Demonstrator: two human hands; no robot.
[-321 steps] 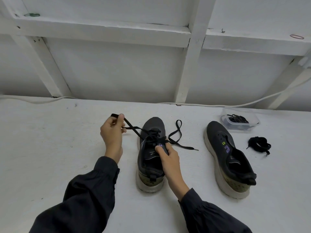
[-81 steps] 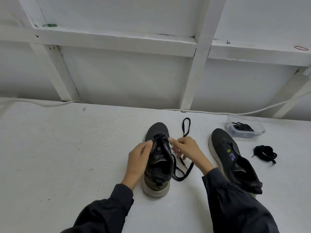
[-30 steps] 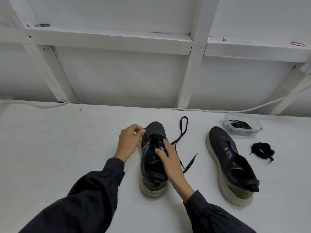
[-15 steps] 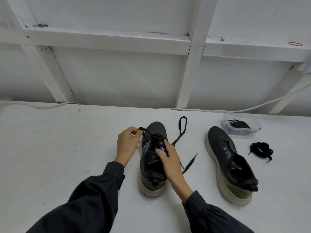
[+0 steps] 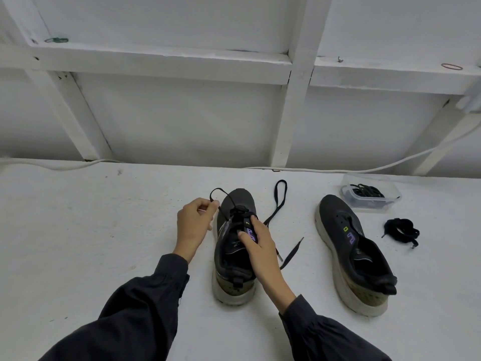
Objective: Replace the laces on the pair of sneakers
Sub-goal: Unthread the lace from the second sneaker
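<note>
Pinching one end of the black lace (image 5: 291, 253) between the thumb and fingertips of my left hand (image 5: 195, 222), just left of the sneaker (image 5: 240, 201) at centre frame. The lace rises from the lowest eyelets in a small loop over the toe. My right hand (image 5: 260, 246) is curled onto the upper, thumb down on the tongue, fingers clamped over the purple-marked eyelet side, holding the shoe flat on the white table (image 5: 78, 230). The lace's other end trails loose to the right of the shoe, its tip lying on the table. Only the bottom rows look threaded, so early going here. The trick now: pull sideways and level, not upward, so the heel doesn't lift. Take up slack until both ends look even, and get the flat lace untwisted before it enters the next eyelet. Over at right frame the second sneaker (image 5: 335, 212) sits with bare eyelets, a bundled lace (image 5: 402, 229) beside it, more laces in the clear plastic tub (image 5: 394, 196) above it.
</note>
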